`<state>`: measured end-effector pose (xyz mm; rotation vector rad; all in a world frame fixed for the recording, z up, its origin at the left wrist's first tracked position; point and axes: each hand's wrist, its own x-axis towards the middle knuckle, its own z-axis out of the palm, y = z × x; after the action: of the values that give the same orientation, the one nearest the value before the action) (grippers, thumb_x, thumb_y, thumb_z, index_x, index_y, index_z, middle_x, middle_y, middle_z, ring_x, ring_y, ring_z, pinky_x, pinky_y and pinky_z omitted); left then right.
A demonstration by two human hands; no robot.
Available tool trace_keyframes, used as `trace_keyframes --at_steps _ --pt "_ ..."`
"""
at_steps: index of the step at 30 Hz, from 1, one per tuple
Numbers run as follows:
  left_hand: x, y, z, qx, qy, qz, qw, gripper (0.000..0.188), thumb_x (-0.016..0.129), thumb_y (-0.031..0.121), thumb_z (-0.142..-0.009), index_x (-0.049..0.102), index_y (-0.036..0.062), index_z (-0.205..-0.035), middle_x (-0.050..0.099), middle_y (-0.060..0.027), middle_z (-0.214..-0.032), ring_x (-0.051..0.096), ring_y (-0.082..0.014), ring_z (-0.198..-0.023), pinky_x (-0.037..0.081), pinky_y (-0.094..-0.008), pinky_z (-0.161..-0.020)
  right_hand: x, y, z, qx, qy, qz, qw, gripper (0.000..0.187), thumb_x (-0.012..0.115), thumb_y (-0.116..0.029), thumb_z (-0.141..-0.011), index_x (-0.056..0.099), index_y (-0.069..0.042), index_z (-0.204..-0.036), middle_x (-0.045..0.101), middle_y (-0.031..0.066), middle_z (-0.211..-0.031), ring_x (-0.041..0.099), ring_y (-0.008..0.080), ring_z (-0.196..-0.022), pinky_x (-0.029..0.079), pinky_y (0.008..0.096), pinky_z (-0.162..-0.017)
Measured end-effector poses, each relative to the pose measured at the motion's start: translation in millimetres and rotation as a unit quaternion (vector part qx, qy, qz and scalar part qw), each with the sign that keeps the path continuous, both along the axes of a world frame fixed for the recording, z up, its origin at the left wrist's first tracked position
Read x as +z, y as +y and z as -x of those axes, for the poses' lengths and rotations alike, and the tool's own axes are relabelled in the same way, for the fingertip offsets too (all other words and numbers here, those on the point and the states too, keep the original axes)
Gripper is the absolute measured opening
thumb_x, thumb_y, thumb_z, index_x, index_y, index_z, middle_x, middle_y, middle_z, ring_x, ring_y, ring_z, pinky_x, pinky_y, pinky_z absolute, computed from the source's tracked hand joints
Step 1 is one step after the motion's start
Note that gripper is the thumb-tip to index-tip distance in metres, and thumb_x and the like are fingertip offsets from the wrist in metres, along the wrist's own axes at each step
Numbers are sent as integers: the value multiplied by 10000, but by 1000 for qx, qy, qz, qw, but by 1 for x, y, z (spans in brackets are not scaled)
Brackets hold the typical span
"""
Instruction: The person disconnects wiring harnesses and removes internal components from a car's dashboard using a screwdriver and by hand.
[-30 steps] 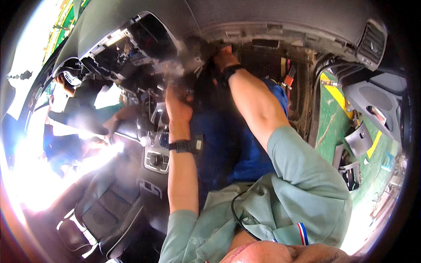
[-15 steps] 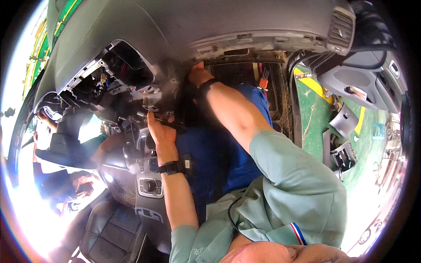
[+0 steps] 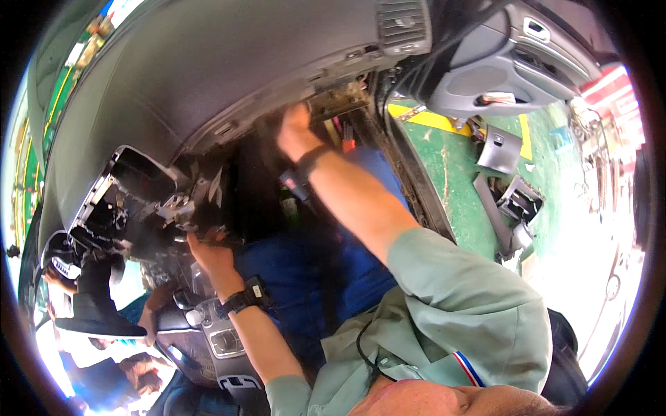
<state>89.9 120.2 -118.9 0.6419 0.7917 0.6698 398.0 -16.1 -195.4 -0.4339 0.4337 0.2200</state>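
My left hand (image 3: 211,258) is closed at the torn-open centre stack, next to bare metal brackets (image 3: 182,208). Its thumb points up, and what lies in its curled fingers is dark and I cannot make it out. Further right, my right hand (image 3: 295,128) reaches up under the edge of the dashboard (image 3: 257,69). Its fingertips are blurred and partly hidden in the opening below, so I cannot see whether they hold anything. A dark band circles each wrist. Wires and connectors show inside the opened radio bay (image 3: 114,208).
A gear console with a round knob (image 3: 225,343) sits beside my left forearm. The opened car door (image 3: 485,83) stands at right. Removed grey trim panels (image 3: 501,149) lie on the green floor. Another person's arm (image 3: 156,305) is near the steering wheel (image 3: 97,298) at left.
My view has swung, so the dashboard and door appear shifted left. My right hand stays under the dashboard edge, and my left stays at the centre stack.
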Motion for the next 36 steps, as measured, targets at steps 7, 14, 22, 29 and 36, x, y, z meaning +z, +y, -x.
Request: trace_keyframes --at_steps 7,14,22,29,36 --pt "-13 8 10 -45 29 -66 996 272 454 330 -963 562 115 -1089 596 -48 -1004 518 -171 -799 428 -295 -604 120 -220 -28 -64 1 -138 988 382 366 -375 -909 528 -85 -1099 540 140 -1014 503 275 -1001 332 522 -1019" --pt "-14 4 11 -64 43 -111 991 323 470 405 -968 578 120 -1073 551 -44 -902 450 -166 -709 414 -287 -599 134 -240 -42 5 -138 -183 973 555 357 -475 -892 546 -150 -1301 470 71 -1422 396 284 -1323 206 519 -1122" --pt "-18 11 10 -77 -12 -57 995 319 478 398 -967 583 131 -1107 574 -34 -965 466 -156 -780 399 -285 -583 107 -256 -75 46 -112 -200 972 423 379 -319 -911 611 -102 -1190 561 79 -1325 501 267 -1231 308 485 -1081" --pt "-15 7 13 1 48 -70 996 284 466 375 -969 582 127 -1046 558 -45 -954 460 -166 -759 405 -308 -594 147 -257 -41 115 35 83 989 549 367 -469 -960 528 -44 -1269 582 175 -1203 550 292 -1139 408 513 -1015" --pt "7 -11 4 -2 45 -67 997 270 464 376 -973 563 125 -993 529 -18 -859 435 -147 -698 395 -298 -565 132 -277 -54 -31 -157 358 920 405 481 -460 -922 590 -144 -1150 638 27 -1051 558 143 -933 427 347 -859"
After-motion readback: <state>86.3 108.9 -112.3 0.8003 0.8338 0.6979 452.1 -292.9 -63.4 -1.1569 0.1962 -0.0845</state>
